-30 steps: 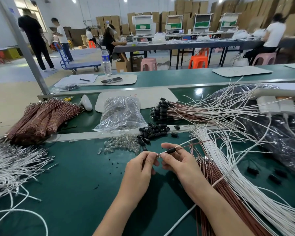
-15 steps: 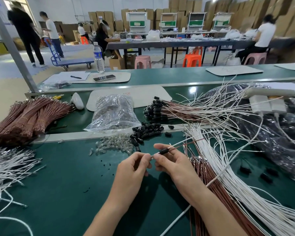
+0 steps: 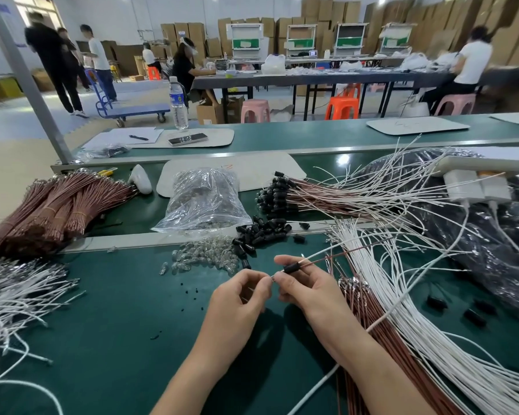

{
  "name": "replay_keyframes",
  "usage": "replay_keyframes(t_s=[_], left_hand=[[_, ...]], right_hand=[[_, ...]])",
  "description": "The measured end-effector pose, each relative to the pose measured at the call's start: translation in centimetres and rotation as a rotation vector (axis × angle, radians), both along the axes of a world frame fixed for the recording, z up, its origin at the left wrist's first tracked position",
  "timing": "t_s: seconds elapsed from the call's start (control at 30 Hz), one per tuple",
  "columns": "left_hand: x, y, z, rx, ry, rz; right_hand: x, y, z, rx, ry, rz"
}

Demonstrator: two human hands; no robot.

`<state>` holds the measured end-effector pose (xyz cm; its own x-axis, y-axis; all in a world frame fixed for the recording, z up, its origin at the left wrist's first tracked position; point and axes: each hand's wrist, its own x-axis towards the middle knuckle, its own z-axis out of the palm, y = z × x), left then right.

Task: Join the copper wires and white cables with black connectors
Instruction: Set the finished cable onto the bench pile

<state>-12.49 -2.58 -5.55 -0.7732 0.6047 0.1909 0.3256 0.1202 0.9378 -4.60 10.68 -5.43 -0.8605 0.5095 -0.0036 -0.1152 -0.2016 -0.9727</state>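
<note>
Two pinches are seen: the black connector (image 3: 291,268) is gripped by the right hand (image 3: 309,292), its lead tip (image 3: 272,277) seemingly nipped by the left hand (image 3: 240,295), above the bench (image 3: 117,310). Copper wire (image 3: 357,250) and white cable (image 3: 318,253), likely light and springy, are best held close behind it.

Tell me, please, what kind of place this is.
Most likely a factory assembly hall: a long green workbench piled with bundled copper wires, cardboard boxes stacked along the back wall, and another worker seated at a table behind.
</note>
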Motion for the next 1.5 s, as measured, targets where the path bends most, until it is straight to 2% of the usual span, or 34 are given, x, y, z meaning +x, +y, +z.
replay_keyframes(t_s=[0.37, 0.7, 0.8, 0.9, 0.93, 1.0, 1.07, 1.13, 1.43, 1.5], left_hand=[[-0.1, -0.1, -0.1, 0.067, -0.007, 0.02], [0.2, 0.0, -0.1, 0.045, 0.077, 0.055], [-0.2, -0.5, -0.3, -0.065, 0.243, 0.118], [-2.7, -2.2, -0.3, -0.312, 0.563, 0.415], [-3.9, -3.1, -0.2, -0.404, 0.588, 0.52], [-6.0, -4.8, -0.1, -0.585, 0.517, 0.637], [-7.1, -5.8, -0.3, -0.692, 0.414, 0.64], [-7.4, -5.8, -0.5, -0.767, 0.408, 0.609], [-7.2, -5.5, -0.7, -0.74, 0.475, 0.625], [-6.8, -5.3, -0.3, -0.674, 0.473, 0.642]], right_hand=[[-0.2, -0.1, -0.2, 0.006, -0.036, 0.013], [0.0, -0.3, 0.0, 0.074, -0.037, -0.025], [-0.1, -0.3, 0.0, 0.035, -0.022, -0.082], [-0.1, -0.1, 0.1, -0.044, -0.014, -0.112], [-0.1, -0.1, 0.2, -0.054, -0.019, -0.109], [0.0, -0.1, 0.2, -0.061, -0.032, -0.103], [0.0, -0.1, 0.2, -0.065, -0.038, -0.098], [0.0, -0.2, 0.3, -0.057, -0.042, -0.092], [0.2, -0.2, 0.7, -0.082, -0.05, -0.082], [0.2, -0.2, 0.8, -0.121, -0.037, -0.072]])
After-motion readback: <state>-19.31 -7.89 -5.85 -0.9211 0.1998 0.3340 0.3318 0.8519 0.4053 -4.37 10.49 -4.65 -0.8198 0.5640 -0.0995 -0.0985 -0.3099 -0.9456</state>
